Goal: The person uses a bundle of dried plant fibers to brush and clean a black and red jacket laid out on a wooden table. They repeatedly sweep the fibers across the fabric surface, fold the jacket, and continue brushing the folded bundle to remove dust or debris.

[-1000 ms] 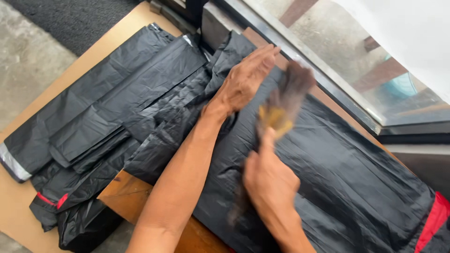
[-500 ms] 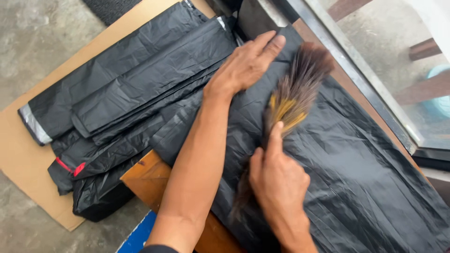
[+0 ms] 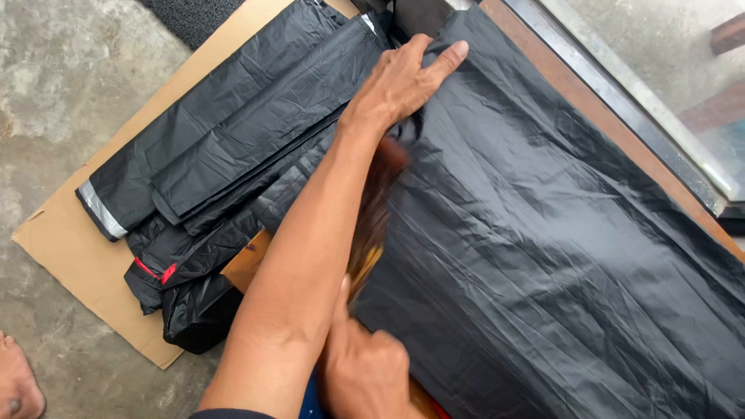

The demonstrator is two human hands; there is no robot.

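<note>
The brown bristle hand brush [image 3: 372, 225], gripped by the right hand [image 3: 363, 372], has been drawn back toward 6 o'clock across the large black plastic sheet [image 3: 543, 256]. The left hand [image 3: 403, 81], flat and holding nothing, pins the sheet at 12 o'clock.

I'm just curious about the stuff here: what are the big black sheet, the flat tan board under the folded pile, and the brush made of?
The big black sheet looks like thin glossy plastic film: fine creases, soft sheen. The tan board seems to be matte brown cardboard, flat with a cut edge. The brush, held by the right hand, is blurred; its brown strands could be natural fibre or feathers. The left hand presses the sheet flat.
</note>
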